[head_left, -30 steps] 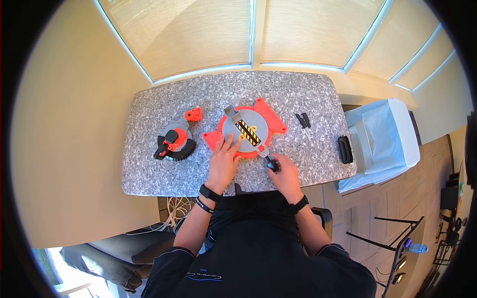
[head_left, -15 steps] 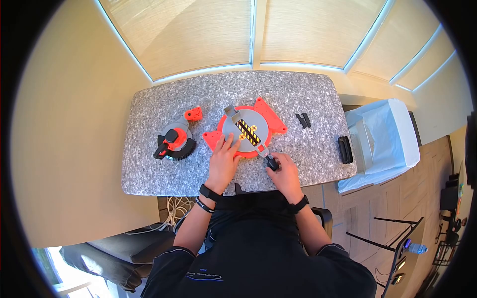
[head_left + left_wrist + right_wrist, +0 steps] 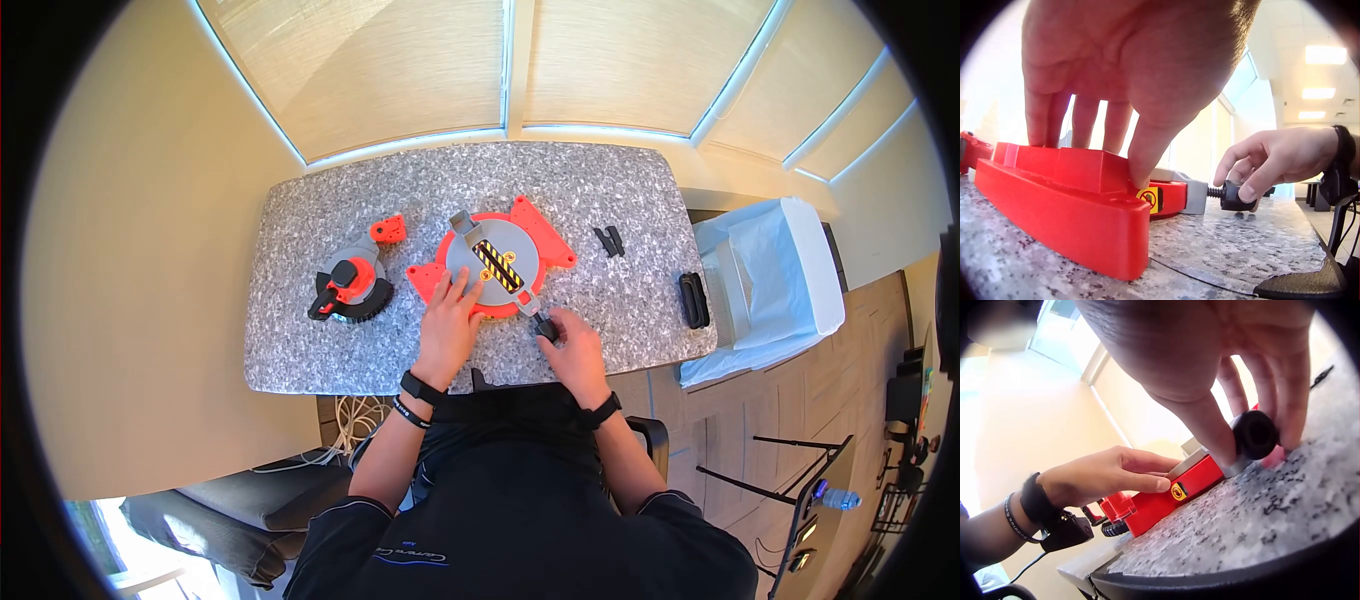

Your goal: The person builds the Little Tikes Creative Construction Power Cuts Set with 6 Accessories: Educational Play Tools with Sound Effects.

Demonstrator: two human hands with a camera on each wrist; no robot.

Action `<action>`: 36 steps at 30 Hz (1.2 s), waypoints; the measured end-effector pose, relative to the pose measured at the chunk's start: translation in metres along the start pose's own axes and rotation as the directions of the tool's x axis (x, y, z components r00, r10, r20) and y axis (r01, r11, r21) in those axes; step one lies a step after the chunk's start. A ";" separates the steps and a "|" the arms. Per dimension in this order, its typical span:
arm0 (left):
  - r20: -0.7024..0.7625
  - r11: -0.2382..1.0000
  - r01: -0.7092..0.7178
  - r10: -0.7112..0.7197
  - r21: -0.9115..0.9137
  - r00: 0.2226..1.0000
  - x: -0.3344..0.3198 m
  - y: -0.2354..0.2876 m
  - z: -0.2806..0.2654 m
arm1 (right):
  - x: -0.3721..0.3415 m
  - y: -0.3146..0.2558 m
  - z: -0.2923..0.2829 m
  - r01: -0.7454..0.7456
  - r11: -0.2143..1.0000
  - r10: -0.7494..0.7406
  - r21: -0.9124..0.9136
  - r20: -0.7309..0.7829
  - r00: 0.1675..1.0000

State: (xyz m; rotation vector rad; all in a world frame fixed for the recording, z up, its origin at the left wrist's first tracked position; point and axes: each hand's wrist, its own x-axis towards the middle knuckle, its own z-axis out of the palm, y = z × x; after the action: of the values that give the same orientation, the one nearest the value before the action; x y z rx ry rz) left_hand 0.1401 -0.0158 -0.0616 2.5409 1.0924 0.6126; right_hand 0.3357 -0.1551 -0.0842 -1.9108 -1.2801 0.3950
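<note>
A round red base with a grey disc (image 3: 520, 247) and a yellow-black striped strip lies flat on the speckled table. The left hand (image 3: 447, 335) rests on its near left part with fingers spread; the left wrist view has that hand (image 3: 1129, 69) over the red base (image 3: 1066, 200). At the base's near end, the right hand (image 3: 577, 355) pinches a black knob (image 3: 545, 328) between thumb and fingers. A threaded rod joins the knob (image 3: 1235, 196) to the grey arm in the left wrist view. The right wrist view shows the knob (image 3: 1256, 435) end-on between the fingers.
A red and grey saw head (image 3: 352, 282) with a black guard lies left of the base. Two small black pieces (image 3: 609, 241) and a black oblong part (image 3: 694, 301) are to the right. A bin with a pale liner (image 3: 785, 270) stands beyond the table's right edge.
The right hand's fingers have shifted slightly around the knob. The left hand stays where it was on the base.
</note>
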 end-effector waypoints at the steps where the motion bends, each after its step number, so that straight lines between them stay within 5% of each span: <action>1: -0.001 1.000 -0.001 0.001 0.000 1.000 0.000 0.000 0.000 | 0.000 -0.001 0.000 0.027 0.999 -0.027 -0.029 -0.001 1.000; 19: 0.027 1.000 -0.001 0.001 0.027 1.000 0.000 -0.002 0.001 | -0.002 0.007 0.006 -0.003 0.997 0.003 0.075 -0.003 1.000; 23: 0.026 1.000 0.000 -0.001 0.018 1.000 -0.001 0.000 -0.001 | -0.001 0.004 0.005 -0.003 0.998 0.003 0.059 -0.003 1.000; 25: 0.025 1.000 0.002 -0.002 0.012 1.000 -0.001 0.000 -0.001 | 0.000 -0.004 0.002 0.053 0.994 -0.055 -0.095 -0.016 0.998; 36: 0.023 1.000 0.001 -0.001 0.008 1.000 -0.001 -0.001 0.001 | 0.003 -0.012 0.003 0.018 1.000 -0.019 -0.016 -0.025 1.000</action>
State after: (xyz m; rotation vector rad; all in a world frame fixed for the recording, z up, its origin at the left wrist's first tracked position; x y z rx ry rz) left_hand 0.1392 -0.0160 -0.0629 2.5478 1.0901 0.5788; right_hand 0.3282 -0.1488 -0.0767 -1.9098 -1.2869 0.3516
